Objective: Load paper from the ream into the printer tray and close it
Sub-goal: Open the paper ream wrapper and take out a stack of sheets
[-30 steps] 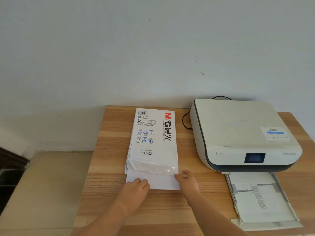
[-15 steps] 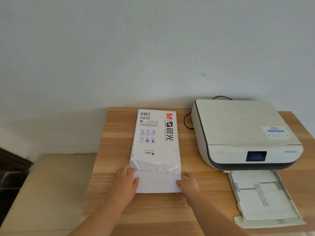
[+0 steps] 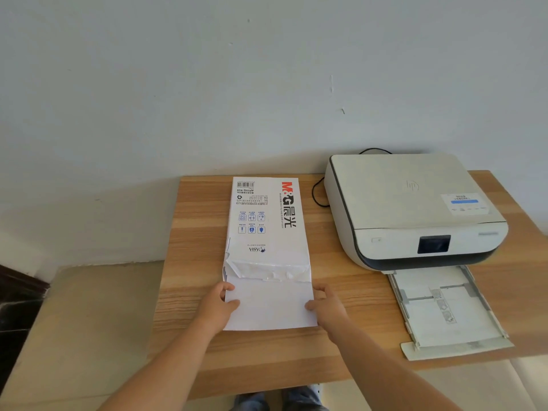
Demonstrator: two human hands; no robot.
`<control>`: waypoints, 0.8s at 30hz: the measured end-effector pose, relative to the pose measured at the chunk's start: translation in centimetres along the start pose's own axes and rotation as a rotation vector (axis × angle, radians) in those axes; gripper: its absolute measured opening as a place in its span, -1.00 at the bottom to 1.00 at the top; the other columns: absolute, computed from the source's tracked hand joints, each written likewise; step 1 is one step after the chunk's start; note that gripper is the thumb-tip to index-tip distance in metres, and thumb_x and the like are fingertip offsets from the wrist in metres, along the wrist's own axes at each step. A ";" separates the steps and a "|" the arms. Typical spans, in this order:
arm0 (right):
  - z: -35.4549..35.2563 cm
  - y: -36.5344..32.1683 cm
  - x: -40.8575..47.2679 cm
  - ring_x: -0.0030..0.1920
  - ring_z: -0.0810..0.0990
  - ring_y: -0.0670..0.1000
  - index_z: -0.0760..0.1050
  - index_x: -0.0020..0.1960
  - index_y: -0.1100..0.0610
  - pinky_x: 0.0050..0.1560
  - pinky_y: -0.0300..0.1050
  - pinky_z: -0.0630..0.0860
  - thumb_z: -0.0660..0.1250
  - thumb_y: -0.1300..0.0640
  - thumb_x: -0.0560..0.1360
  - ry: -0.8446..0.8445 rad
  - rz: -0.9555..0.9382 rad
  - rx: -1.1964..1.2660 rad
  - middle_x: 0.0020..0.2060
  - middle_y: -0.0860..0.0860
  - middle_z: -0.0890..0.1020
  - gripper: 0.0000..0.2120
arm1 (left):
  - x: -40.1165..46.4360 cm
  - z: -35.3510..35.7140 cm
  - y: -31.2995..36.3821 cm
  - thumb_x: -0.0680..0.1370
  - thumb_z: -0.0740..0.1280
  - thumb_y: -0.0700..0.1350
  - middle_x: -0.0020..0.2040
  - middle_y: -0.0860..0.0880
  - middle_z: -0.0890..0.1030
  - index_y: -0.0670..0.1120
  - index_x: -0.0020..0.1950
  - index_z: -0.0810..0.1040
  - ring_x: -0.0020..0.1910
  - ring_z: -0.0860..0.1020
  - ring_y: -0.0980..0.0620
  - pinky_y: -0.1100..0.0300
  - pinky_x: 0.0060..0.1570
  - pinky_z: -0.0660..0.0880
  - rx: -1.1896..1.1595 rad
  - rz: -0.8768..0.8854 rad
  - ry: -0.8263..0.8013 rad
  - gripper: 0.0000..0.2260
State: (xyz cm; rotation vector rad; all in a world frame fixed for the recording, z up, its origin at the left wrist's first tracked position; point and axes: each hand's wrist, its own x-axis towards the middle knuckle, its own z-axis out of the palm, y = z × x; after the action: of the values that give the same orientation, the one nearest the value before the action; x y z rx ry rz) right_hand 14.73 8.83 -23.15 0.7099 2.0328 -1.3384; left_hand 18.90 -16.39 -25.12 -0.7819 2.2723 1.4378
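My left hand and right hand each pinch a side edge of the paper stack sticking out of the ream, arms stretched forward.

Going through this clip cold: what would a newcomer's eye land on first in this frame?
Probably the white paper ream lying mid-table with its near end torn open, and the sheets of paper sticking out toward the camera. The left hand and right hand each have a grip on a side edge of those sheets. To the right sits the printer, its tray pulled out over the table edge.
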 end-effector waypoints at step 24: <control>-0.8 0.8 -0.5 -0.03 0.54 -0.01 0.40 0.40 0.03 -0.24 -0.28 0.47 0.34 0.29 0.50 -0.104 -0.117 -0.114 0.09 0.01 0.51 -0.51 | -1.9 -0.8 -0.5 0.45 0.30 -0.43 0.14 -0.07 0.57 -0.01 0.21 0.51 0.07 0.57 0.00 0.16 -0.02 0.53 -0.239 -0.045 -0.122 -0.56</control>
State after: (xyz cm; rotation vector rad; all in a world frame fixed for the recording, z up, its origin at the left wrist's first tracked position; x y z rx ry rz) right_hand 15.48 9.79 -23.00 0.4673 2.0749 -1.2844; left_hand 20.68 -16.73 -24.08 -0.7846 2.0053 1.7076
